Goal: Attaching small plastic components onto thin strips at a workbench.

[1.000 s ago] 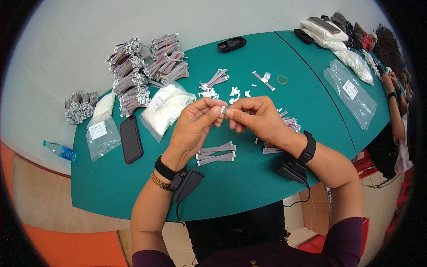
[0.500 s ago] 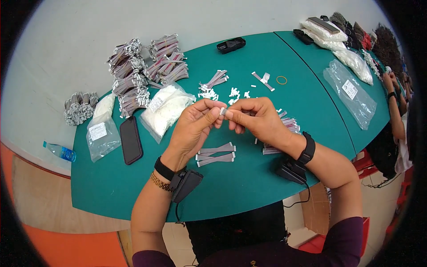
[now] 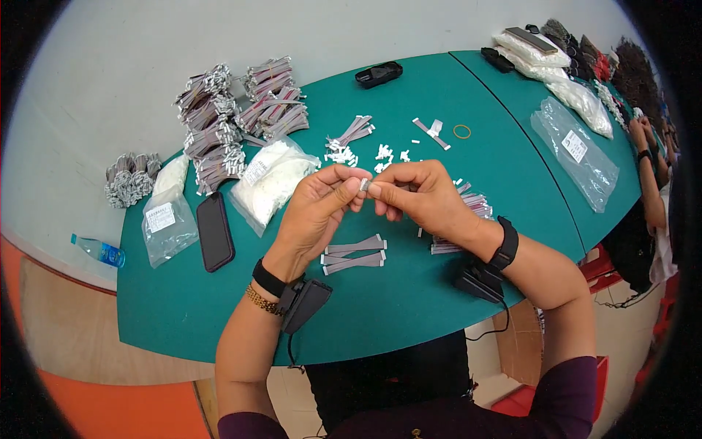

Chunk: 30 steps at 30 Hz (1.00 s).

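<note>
My left hand (image 3: 322,201) and my right hand (image 3: 424,194) meet above the middle of the green table, thumbs and forefingers pinched together. Between their fingertips sits a small white-and-grey connector (image 3: 364,185); the fingers cover most of it, and any cable on it is hidden. Several flat grey ribbon cables (image 3: 354,254) with white ends lie below the hands. Just beyond the fingertips are loose white connectors (image 3: 384,152) in small heaps. A bundle of ribbon cables (image 3: 479,205) lies partly behind my right wrist, and another small pile of cables (image 3: 352,130) lies farther back.
Tall stacks of bundled cables (image 3: 212,132) stand at the back left. Near them are a bag of white connectors (image 3: 274,175), a phone (image 3: 215,233) and a bottle (image 3: 99,250). A rubber band (image 3: 461,132) and plastic bag (image 3: 578,150) lie rightward. Another person's hand (image 3: 643,135) shows far right.
The connector between my fingertips looks slightly turned, with more of its grey showing. Both hands stay in nearly the same place, and the table's contents have not moved.
</note>
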Tool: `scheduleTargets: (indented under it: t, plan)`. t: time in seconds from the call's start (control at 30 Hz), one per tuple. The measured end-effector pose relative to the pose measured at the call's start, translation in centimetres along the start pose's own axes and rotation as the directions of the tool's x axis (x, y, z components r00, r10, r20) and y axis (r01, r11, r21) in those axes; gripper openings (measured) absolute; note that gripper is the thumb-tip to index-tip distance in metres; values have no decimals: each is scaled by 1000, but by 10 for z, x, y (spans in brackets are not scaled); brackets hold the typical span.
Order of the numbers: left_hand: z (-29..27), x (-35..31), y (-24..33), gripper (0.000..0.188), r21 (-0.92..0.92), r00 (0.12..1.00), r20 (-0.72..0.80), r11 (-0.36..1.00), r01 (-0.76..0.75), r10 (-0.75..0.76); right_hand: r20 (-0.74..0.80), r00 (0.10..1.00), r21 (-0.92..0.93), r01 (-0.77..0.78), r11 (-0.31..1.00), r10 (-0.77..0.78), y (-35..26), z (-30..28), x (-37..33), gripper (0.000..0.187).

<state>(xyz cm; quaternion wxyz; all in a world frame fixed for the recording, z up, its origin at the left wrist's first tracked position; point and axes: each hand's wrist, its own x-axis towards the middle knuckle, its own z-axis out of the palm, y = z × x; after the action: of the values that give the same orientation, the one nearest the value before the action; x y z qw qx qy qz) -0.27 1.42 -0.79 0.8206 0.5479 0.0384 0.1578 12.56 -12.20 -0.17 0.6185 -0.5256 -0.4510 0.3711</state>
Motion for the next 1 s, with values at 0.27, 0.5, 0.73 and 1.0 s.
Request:
scheduleTargets:
  t: [0.27, 0.5, 0.73, 1.0]
  plan:
    - [1, 0, 3, 17, 83, 1000, -20, 996, -17, 19, 8, 1000, -19, -8, 1000, 8, 0, -1, 1, 15]
    - [4, 0, 3, 18, 146, 998, -37, 988, -50, 56, 12, 1000, -33, -8, 999, 9, -1, -3, 1, 16]
    - [6, 0, 3, 17, 197, 995, -60, 978, -66, 79, 9, 1000, -61, -14, 998, 15, -1, -2, 0, 19]
    - [5, 0, 2, 17, 205, 997, -43, 977, -60, 71, -8, 1000, -60, 18, 998, -19, 1, -1, 0, 21]
